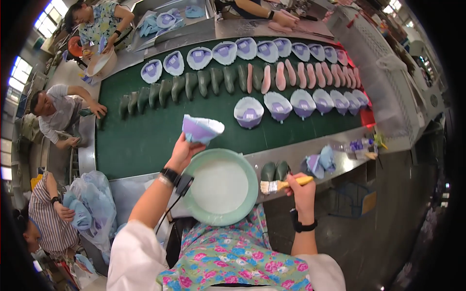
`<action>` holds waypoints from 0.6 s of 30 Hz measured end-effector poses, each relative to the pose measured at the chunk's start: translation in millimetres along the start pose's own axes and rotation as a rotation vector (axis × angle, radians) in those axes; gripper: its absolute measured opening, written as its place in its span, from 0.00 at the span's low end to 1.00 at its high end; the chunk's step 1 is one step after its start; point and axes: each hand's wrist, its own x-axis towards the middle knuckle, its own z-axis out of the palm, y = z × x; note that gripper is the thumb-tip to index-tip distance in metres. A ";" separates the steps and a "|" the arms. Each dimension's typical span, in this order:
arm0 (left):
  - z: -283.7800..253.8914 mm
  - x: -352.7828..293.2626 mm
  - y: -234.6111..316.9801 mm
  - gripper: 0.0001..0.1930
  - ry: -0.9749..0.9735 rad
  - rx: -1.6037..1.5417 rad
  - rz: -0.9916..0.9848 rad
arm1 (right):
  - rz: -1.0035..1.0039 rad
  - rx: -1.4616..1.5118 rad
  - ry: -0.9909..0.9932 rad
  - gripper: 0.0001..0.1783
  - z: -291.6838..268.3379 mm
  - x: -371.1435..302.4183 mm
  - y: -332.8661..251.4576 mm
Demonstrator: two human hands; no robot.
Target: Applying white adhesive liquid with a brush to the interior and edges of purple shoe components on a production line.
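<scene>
Apparently partway along: the green belt point(170, 140) is well filled, and one more piece is in hand.
Beyond the left fingers runs a long far row of purple-and-white uppers point(224, 52), then dark green lasts point(191, 85) and pink foot-shaped pieces point(280, 77); to those fingers' right, a shorter near row of uppers point(249, 114) looks unfinished. Between both hands' fingers, toward the body, sits a pale green basin point(253, 194) of white liquid point(221, 186). Just past the right fingers, bundled uppers point(326, 157) perhaps remain to be done. The left hand point(181, 154) pinches a single upper point(201, 130) by its near edge, not yet on the belt; whether it is coated I cannot tell. The right hand's point(303, 191) fingers close round a brush point(284, 185), apart from that upper.
</scene>
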 end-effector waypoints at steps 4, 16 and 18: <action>28.3 115.2 -24.7 0.17 0.107 -0.023 0.147 | 0.054 0.014 -0.020 0.09 -12.3 41.3 13.4; -32.4 -47.9 -4.6 0.29 0.134 0.018 -0.042 | -0.051 -0.169 -0.128 0.12 38.7 72.7 -9.8; -71.7 -117.7 -10.6 0.23 0.289 0.189 0.042 | -0.442 -0.354 -0.207 0.16 39.1 80.2 -5.5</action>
